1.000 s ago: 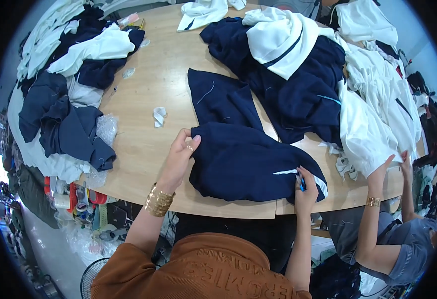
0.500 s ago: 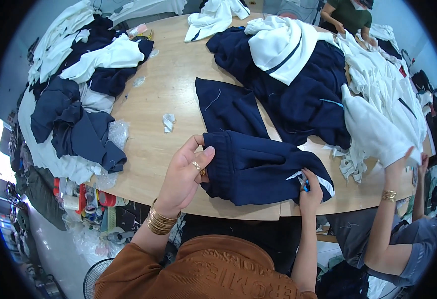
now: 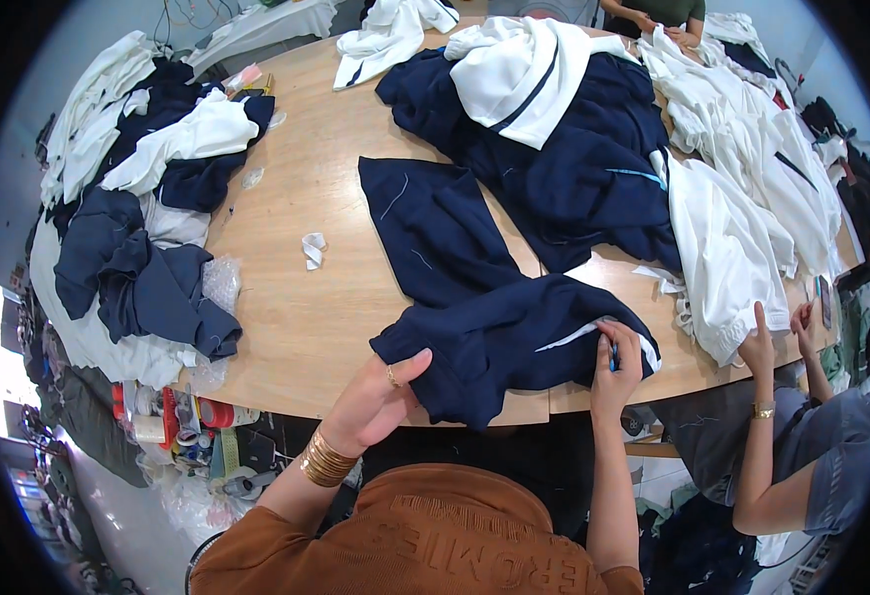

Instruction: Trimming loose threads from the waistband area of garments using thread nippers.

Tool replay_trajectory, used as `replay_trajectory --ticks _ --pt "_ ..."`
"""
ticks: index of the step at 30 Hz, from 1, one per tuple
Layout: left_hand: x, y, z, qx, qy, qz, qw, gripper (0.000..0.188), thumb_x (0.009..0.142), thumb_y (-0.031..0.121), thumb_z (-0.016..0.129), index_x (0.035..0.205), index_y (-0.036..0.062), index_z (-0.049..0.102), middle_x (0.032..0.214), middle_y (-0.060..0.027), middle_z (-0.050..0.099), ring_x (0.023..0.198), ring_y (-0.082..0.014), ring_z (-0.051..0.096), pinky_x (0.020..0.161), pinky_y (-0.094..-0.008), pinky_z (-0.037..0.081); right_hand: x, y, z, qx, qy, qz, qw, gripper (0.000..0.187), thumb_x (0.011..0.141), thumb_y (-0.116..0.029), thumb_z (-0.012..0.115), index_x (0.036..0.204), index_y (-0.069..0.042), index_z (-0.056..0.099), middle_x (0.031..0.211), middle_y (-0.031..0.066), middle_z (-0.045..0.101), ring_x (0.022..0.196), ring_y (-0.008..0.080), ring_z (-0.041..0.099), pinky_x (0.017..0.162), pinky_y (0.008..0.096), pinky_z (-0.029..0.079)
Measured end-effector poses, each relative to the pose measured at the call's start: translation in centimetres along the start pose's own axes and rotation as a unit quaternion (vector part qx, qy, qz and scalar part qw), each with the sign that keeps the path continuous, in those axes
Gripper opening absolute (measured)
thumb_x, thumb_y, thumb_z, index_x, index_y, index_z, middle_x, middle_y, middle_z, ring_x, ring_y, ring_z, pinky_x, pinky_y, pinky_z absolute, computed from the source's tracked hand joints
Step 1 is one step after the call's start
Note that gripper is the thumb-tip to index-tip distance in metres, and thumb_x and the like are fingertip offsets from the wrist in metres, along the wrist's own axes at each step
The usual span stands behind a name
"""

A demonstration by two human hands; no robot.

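Observation:
Navy trousers (image 3: 474,337) with a white side stripe lie bunched at the table's near edge, one leg stretching away across the table. My left hand (image 3: 380,397) grips their left end, thumb on top and the other fingers partly under the cloth. At the right end, my right hand (image 3: 618,367) holds the fabric beside the white stripe. A small blue-handled tool (image 3: 613,355) shows between that hand's fingers; its blades are hidden, so its kind is unclear. Loose threads lie on the trousers.
A white fabric scrap (image 3: 313,250) lies on the wooden table (image 3: 286,317). Garment piles (image 3: 157,288) cover the left side; navy and white clothes (image 3: 574,169) are heaped beyond. A co-worker's hands (image 3: 757,347) handle white cloth at right, and another person (image 3: 668,20) stands at the far side.
The gathered waistband at my left hand has turned out of sight and the cloth there has folded over. My right hand stays by the white stripe. The co-worker's hands have come lower.

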State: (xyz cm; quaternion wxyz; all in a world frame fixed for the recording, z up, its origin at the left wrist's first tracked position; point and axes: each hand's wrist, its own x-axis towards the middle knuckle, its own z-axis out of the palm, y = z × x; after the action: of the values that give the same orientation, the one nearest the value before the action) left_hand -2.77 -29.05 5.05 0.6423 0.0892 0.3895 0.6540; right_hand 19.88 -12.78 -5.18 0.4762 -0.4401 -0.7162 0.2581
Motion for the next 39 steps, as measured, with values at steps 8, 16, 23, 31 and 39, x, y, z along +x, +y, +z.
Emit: replay_trajectory --ticks 8,16,23,31,39 --pt "-0.3 -0.8 0.4 0.07 0.001 0.001 0.998 0.037 0.087 0.008 0.059 0.122 -0.0003 0.049 0.117 -0.0079 0.058 0.104 -0.0159 0.058 0.089 -0.0316 0.048 2.3 -4.8 0.6 0.047 -0.116 -0.04 0.991 0.036 0.074 0.006 0.063 0.109 -0.006 0.063 0.116 0.0119 0.058 0.104 0.0261 0.058 0.088 0.0309 0.045" --pt "-0.5 -0.4 -0.2 0.055 0.001 0.003 0.998 0.043 0.086 0.008 0.06 0.126 -0.0017 0.046 0.12 -0.01 0.056 0.106 -0.0174 0.057 0.091 -0.0311 0.047 1.7 -2.9 0.5 0.056 -0.235 0.004 0.97 0.031 0.072 0.002 0.067 0.103 -0.004 0.063 0.098 0.008 0.062 0.091 0.0225 0.059 0.082 0.0281 0.044" --pt "-2.5 0.1 -7.6 0.21 0.009 -0.01 0.978 0.05 0.084 0.012 0.065 0.127 -0.0032 0.045 0.123 -0.0087 0.054 0.112 -0.0171 0.052 0.096 -0.0305 0.041 2.0 -2.3 -7.9 0.159 -0.402 0.184 0.883 0.009 0.072 -0.005 0.071 0.072 0.0 0.063 0.069 0.0029 0.06 0.073 0.0119 0.059 0.065 0.0267 0.044" --pt "-3.6 -0.4 -10.7 0.338 -0.108 -0.222 0.908 0.064 0.081 0.024 0.071 0.131 -0.0032 0.042 0.128 -0.0114 0.051 0.115 -0.0181 0.049 0.098 -0.0285 0.038 3.2 -4.2 -8.0 0.076 -0.422 0.15 0.891 0.008 0.079 -0.003 0.06 0.082 0.004 0.063 0.082 0.0077 0.067 0.076 0.0118 0.062 0.076 0.0253 0.048" --pt "-1.1 5.3 -12.9 0.585 -0.045 -0.168 0.792 0.037 0.087 0.025 0.062 0.112 -0.0021 0.057 0.105 -0.0076 0.063 0.093 -0.0111 0.059 0.077 -0.026 0.048 6.1 0.6 -2.3 -0.103 -0.146 0.1 0.979 0.022 0.078 -0.016 0.067 0.096 -0.002 0.066 0.092 0.0114 0.064 0.083 0.0224 0.062 0.076 0.0332 0.047"
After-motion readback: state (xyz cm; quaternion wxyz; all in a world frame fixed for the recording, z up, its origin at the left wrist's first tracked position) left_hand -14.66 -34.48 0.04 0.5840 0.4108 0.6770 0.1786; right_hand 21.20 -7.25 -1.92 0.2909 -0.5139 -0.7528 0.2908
